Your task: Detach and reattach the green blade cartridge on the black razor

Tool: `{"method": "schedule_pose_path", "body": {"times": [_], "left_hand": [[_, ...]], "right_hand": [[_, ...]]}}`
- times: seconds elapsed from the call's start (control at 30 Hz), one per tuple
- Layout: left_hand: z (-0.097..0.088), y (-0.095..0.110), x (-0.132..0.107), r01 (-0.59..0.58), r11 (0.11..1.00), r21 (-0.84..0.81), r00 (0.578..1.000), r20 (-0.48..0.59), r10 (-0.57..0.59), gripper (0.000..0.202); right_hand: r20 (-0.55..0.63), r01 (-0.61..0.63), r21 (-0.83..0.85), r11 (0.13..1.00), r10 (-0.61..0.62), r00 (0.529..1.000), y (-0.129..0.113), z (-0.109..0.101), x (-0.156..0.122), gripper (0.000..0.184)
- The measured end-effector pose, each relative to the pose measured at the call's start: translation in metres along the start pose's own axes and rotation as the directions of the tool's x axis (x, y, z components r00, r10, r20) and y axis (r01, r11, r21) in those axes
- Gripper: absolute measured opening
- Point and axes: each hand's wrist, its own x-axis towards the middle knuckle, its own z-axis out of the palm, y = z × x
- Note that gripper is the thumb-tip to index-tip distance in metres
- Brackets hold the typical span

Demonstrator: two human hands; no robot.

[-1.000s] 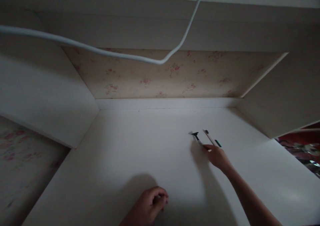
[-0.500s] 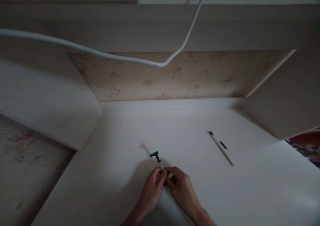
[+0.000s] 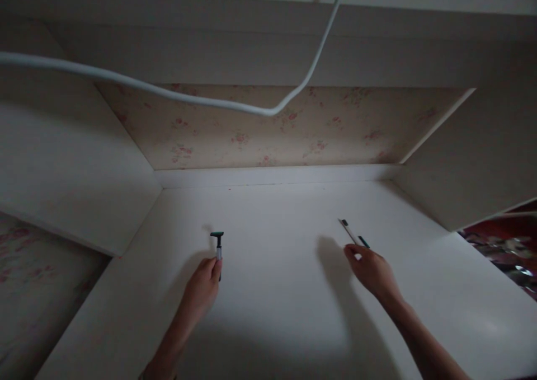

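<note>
My left hand [image 3: 204,285] is closed around the handle of a razor [image 3: 218,251]. The razor stands with its dark head, edged in green, pointing away from me, and its light grey handle passes between thumb and fingers. On the right, my right hand [image 3: 371,271] is over a slim white stick [image 3: 349,231] with a dark part near its far end. The fingers are curled, thumb and forefinger forming a small loop; what they hold, if anything, is hidden. Just beyond the knuckles a small dark green bar [image 3: 363,242] lies beside the stick, partly covered.
Both hands are above a white tabletop [image 3: 277,268]. White side panels [image 3: 84,145] and a flowered back wall [image 3: 251,134] enclose it. A white cable [image 3: 226,104] hangs across the upper view. Patterned red cloth [image 3: 499,240] shows beyond the right edge.
My hands have moved apart. The left one carried the razor to the left, turning it more upright; the right one let go of it and reached right, over the stick.
</note>
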Motion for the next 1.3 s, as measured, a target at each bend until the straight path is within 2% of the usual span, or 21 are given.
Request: {"method": "schedule_pose_path", "body": {"times": [0.07,0.2,0.33,0.43,0.53,0.57,0.63,0.73,0.9,1.0,1.13,1.3], "left_hand": [[-0.006,-0.008,0.006,0.014,0.99,0.14,1.0,-0.002,-0.014,0.037],[-0.013,-0.013,0.016,0.02,0.937,0.349,0.999,-0.034,-0.009,0.034],[-0.017,-0.014,0.023,-0.009,0.882,0.472,0.997,-0.061,0.043,0.032],[-0.018,-0.014,0.026,0.008,0.862,0.507,0.996,-0.084,0.04,0.032],[-0.019,-0.013,0.028,0.025,0.844,0.536,0.994,-0.104,0.037,0.034],[-0.019,-0.012,0.028,0.032,0.838,0.544,0.993,-0.111,0.034,0.035],[-0.018,-0.01,0.028,0.043,0.83,0.557,0.992,-0.123,0.031,0.037],[-0.015,-0.008,0.028,0.049,0.822,0.567,0.991,-0.133,0.033,0.039],[-0.016,-0.009,0.024,0.067,0.826,0.56,0.987,-0.156,0.026,0.04],[-0.018,-0.013,0.019,0.076,0.833,0.548,0.985,-0.173,0.024,0.039],[-0.018,-0.019,0.013,0.078,0.849,0.523,0.978,-0.205,0.036,0.038],[-0.014,-0.021,0.01,0.065,0.871,0.487,0.976,-0.213,0.046,0.039]], "right_hand": [[-0.039,-0.066,-0.139,0.988,0.061,0.997,0.026,-0.007,0.012,0.038],[0.117,-0.07,-0.245,0.967,0.101,0.988,0.057,-0.005,0.025,0.035],[0.192,-0.035,-0.217,0.976,0.078,0.978,0.062,0.005,0.031,0.029],[0.224,0.006,-0.166,0.986,0.032,0.974,0.048,0.009,0.031,0.027],[0.269,0.058,-0.019,0.998,-0.051,0.962,0.011,0.012,0.022,0.029],[0.297,0.059,0.111,0.992,-0.09,0.951,-0.008,0.014,0.016,0.03],[0.348,0.084,0.364,0.928,-0.219,0.911,-0.05,0.023,0.004,0.031],[0.369,0.149,0.49,0.859,-0.36,0.857,-0.117,0.044,-0.012,0.031],[0.38,0.292,0.499,0.816,-0.509,0.772,-0.208,0.081,-0.027,0.038],[0.371,0.391,0.435,0.811,-0.557,0.743,-0.245,0.092,-0.03,0.027],[0.353,0.469,0.308,0.828,-0.557,0.751,-0.276,0.101,-0.031,0.022],[0.35,0.523,0.217,0.824,-0.566,0.746,-0.292,0.107,-0.029,0.024]]}}
